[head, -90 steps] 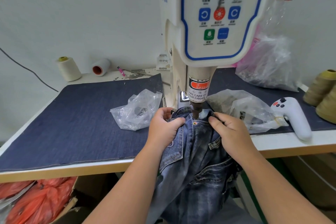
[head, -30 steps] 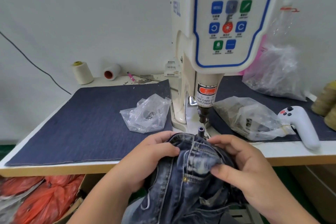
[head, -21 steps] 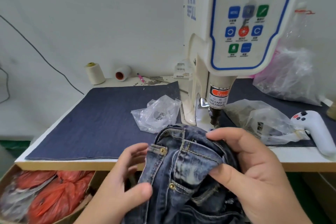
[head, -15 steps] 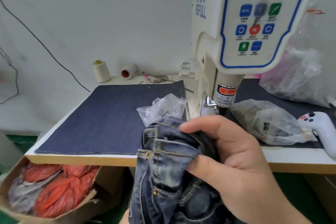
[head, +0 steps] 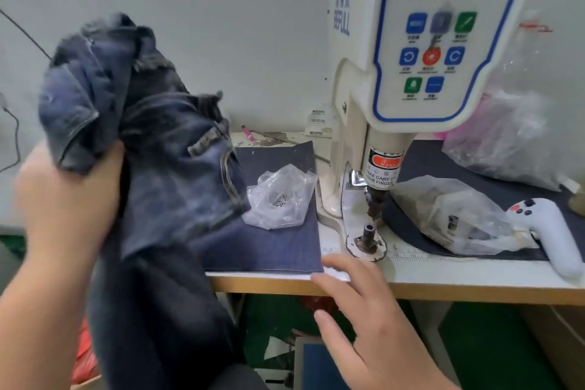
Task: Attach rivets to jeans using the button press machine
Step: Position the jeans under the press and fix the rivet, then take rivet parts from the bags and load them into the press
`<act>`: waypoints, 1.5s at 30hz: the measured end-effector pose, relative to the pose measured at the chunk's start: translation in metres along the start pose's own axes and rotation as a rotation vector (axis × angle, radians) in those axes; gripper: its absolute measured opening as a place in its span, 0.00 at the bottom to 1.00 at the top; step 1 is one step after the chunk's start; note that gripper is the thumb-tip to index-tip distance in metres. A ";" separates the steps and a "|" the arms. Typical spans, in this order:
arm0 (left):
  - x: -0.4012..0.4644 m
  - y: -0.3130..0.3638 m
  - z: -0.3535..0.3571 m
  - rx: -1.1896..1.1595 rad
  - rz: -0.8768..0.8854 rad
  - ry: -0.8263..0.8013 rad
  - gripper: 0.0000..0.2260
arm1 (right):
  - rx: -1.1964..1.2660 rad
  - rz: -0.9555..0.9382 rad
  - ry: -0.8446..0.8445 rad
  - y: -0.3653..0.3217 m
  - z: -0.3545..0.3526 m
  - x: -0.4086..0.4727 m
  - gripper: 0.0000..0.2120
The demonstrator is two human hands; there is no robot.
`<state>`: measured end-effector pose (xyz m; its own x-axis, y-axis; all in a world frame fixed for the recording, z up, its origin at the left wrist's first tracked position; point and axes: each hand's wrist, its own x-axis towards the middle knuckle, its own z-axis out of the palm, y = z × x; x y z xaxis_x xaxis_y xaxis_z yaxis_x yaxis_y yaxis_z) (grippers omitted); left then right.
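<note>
Faded dark-blue jeans (head: 164,174), cream blue-trimmed machine (head: 411,73), navy mat (head: 278,250).

The left hand (head: 68,199) gripped the bunched jeans (head: 152,168) raised left of the button press machine (head: 411,73), while the right hand (head: 373,326) hovered open by the table edge (head: 443,290).

We see a plain pale wall (head: 221,25) filling the upper left of the frame, a thin dark cable (head: 15,142) hanging at its left edge. The white desk (head: 459,275) has a wooden edge; beneath it lies green floor (head: 474,342).
</note>
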<state>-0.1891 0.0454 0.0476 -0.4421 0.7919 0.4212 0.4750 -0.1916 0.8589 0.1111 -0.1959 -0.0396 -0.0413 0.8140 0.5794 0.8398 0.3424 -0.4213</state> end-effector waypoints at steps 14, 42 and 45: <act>-0.076 0.011 0.110 0.647 0.397 -0.232 0.30 | -0.051 0.409 0.156 0.089 -0.046 -0.006 0.12; -0.110 0.031 0.166 0.915 0.572 -0.846 0.09 | -0.356 0.532 0.054 0.128 -0.019 0.033 0.07; -0.114 0.030 0.167 0.984 0.616 -0.777 0.09 | -0.357 0.533 0.048 0.128 -0.020 0.033 0.07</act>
<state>0.0026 0.0457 -0.0233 0.4071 0.9072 0.1062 0.9124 -0.3984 -0.0942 0.2276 -0.1342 -0.0604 0.4485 0.8049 0.3886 0.8674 -0.2873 -0.4063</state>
